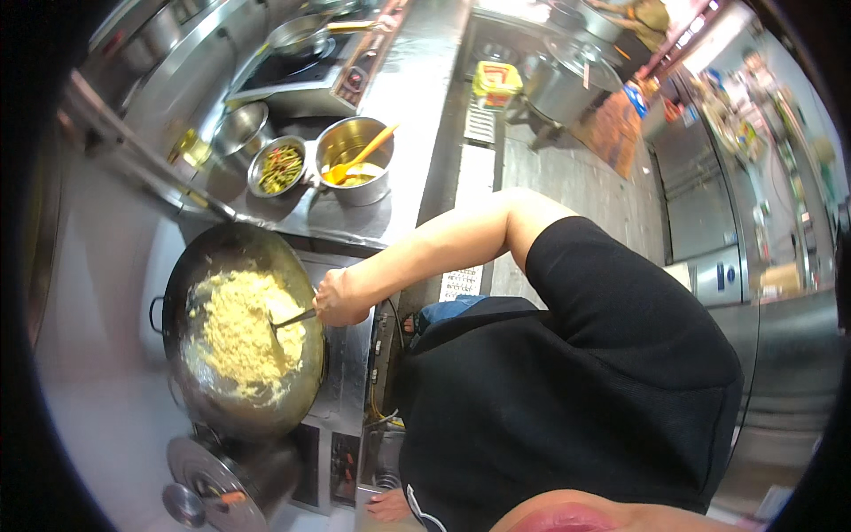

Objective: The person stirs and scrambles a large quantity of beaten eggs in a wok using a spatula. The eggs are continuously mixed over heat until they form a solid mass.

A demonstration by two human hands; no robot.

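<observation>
My right hand (341,299) is closed around the dark handle of a cooking spatula or ladle (295,319). The tool's head is buried in soft, crumbly yellow food (244,332) that looks like scrambled egg. This food fills the middle of a large dark wok (232,246), and pale bits cling to the wok's wall. Low in the picture, beside my black shirt, a small part of my left hand (388,505) shows near the counter's edge. Its fingers are not clear enough to read.
Beyond the wok stand a steel pot (372,189) holding yellow liquid and an orange spatula (363,154), a bowl of green vegetables (281,170), and a metal bowl (241,129). A pan (299,35) rests on a cooktop. Below the wok is a lidded pot (266,461). Another person works at the far right.
</observation>
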